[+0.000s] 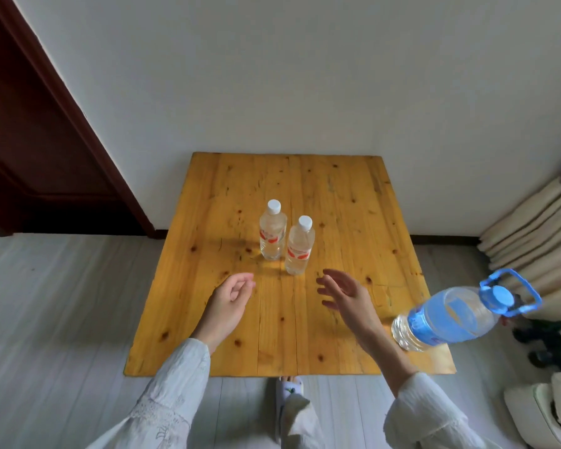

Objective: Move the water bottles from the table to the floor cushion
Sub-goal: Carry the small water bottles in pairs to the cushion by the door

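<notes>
Three bottles on the table point(337, 196) by my count: two small white-capped ones upright near centre, the rear small bottle point(272, 234) at approx 11 o'clock of the front small bottle point(299, 250), nearly touching; plus a big blue-handled jug point(447, 314) at the table's 4 o'clock corner, its base right by the edge, looks tilted but prob wide-angle distortion. Both hands are empty w/ nothing gripped: left hand point(229, 303) loosely curled, right hand point(347, 296) w/ fingers spread, both short of the small pair. Risk as I see it: the pair stands so close that fingers wrapping the front one could clip the rear one and topple it, and it'd roll off. Bigger worry: my right forearm passes just beside the jug, so an elbow swing toward 3 o'clock could knock it off the corner. Pale cushions point(541, 413) sit on the floor at 4–5 o'clock, can't tell which is the target, so a wrong drop spot is poss.
</notes>
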{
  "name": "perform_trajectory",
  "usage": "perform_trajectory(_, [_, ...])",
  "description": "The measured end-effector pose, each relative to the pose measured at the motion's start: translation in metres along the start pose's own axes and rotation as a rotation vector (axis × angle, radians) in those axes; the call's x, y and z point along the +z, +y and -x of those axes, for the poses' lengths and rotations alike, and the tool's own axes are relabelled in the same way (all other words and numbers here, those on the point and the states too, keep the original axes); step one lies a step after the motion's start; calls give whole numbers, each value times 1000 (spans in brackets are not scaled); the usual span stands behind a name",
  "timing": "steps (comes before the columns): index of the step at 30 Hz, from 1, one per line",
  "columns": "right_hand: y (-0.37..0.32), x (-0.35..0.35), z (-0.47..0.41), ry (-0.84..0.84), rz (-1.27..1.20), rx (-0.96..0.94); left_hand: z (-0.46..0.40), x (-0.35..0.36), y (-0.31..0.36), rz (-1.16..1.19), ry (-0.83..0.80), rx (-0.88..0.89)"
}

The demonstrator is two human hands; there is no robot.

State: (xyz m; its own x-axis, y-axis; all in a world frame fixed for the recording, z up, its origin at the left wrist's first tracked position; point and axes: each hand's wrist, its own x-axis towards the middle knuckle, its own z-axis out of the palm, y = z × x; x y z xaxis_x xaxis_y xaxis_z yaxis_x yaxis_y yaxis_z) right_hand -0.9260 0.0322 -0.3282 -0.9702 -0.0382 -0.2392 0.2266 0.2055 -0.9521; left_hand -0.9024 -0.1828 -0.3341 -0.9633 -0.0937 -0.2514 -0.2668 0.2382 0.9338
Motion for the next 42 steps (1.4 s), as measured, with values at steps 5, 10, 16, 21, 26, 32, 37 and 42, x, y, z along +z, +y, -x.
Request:
perform_trajectory(5, [-13,1,-80,35,41,30,-70,7,20,-93,39,-4])
perform_trajectory(10, [-8,3,-142,-35,336,-101,-132,20,41,-209,-11,-40])
perform_trajectory(16, [14,9,-176,-110,534,-182,-188,39,45,-300,-22,-26])
perform_trajectory(21, [23,16,-178,-58,519,-202,-202,41,28,-257,73,41])
perform_trajectory(26, [25,20,-172,-45,507,-234,-192,36,10,-256,12,89])
perform_trajectory(32, [30,20,-142,83,388,-168,-173,32,2,-260,-27,143])
perform_trajectory(37, [28,27,-89,350,261,-115,-146,30,5,-281,-159,252])
perform_trajectory(42, [35,23,-2,576,110,-25,-104,43,19,-219,-416,339])
